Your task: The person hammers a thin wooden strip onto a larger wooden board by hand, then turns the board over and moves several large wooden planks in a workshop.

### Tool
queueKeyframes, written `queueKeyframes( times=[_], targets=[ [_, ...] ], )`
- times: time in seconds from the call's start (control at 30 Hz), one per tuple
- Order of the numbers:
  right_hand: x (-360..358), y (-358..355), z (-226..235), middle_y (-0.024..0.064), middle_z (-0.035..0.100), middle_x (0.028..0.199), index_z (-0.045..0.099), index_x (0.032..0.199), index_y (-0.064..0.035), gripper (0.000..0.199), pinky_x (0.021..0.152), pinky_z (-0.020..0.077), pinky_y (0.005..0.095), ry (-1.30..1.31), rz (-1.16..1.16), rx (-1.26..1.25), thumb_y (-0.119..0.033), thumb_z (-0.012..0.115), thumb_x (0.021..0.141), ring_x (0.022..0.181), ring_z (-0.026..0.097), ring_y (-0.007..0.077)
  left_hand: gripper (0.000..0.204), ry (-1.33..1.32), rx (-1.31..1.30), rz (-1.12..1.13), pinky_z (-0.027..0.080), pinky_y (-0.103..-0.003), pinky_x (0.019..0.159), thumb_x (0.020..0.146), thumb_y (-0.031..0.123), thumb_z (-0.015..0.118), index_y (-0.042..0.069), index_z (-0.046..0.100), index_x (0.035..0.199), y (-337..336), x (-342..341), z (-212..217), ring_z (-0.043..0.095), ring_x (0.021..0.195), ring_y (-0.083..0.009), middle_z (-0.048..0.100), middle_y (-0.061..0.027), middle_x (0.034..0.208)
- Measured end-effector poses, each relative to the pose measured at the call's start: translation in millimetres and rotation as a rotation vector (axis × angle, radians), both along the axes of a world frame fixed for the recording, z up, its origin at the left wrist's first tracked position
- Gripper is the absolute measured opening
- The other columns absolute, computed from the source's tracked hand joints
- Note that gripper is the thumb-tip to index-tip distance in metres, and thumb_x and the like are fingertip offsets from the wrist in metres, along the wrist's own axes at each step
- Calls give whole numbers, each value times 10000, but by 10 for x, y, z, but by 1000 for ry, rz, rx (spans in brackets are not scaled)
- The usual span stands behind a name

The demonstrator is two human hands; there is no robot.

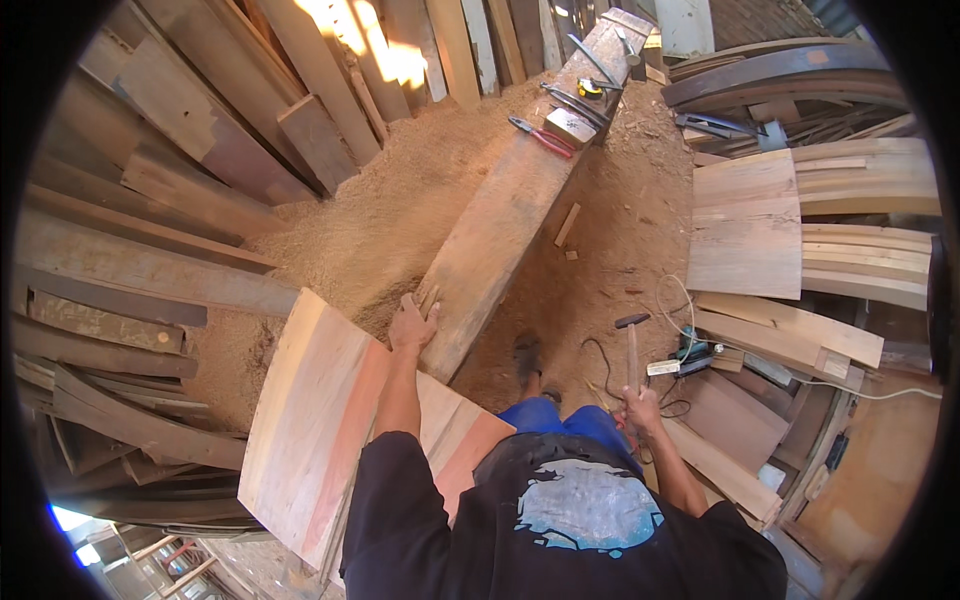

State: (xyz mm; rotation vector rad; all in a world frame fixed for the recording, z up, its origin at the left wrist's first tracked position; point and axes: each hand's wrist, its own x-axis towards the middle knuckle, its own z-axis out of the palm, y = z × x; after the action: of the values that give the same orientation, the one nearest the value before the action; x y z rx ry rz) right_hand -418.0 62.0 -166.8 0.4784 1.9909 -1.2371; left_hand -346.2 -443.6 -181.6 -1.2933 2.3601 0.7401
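Note:
My right hand (641,408) is closed round the wooden handle of a hammer (632,350), held upright at my right side with its dark head at the top. My left hand (412,322) lies on the near end of a long, thick wooden bench plank (500,220), fingers stretched out along the wood. Under my left forearm, a wide panel of joined boards (310,420) in pale and reddish wood stands tilted beside the plank. Part of that panel is hidden by my arm and shirt.
Red-handled pliers (545,138), a pale block (570,125), a yellow tape measure (590,89) and another hammer (628,48) lie toward the plank's far end. A corded power tool (692,350) sits at right among stacked boards (865,260). Sawdust (370,200) covers the ground; planks (200,110) lean at left.

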Motion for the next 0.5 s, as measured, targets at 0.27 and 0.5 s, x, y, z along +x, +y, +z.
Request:
queueKeyframes(
  times=[0.27, 0.5],
  targets=[
    [-147, -595, 198, 37, 549, 645, 560, 886, -34, 283, 440, 449, 309, -95, 129, 12, -300, 589, 979, 502, 544, 132, 778, -75, -149, -115, 426, -483, 1042, 927, 528, 603, 38, 336, 1470, -96, 92, -43, 512, 1265, -401, 528, -258, 1372],
    [-344, -678, 57, 140, 639, 660, 610, 854, 50, 395, 503, 510, 385, 40, 349, 59, -334, 613, 945, 539, 632, 220, 753, 68, -243, -282, 398, -484, 1088, 922, 459, 626, 28, 365, 1481, -121, 155, -126, 463, 1339, -414, 486, -272, 1437]
  ],
)
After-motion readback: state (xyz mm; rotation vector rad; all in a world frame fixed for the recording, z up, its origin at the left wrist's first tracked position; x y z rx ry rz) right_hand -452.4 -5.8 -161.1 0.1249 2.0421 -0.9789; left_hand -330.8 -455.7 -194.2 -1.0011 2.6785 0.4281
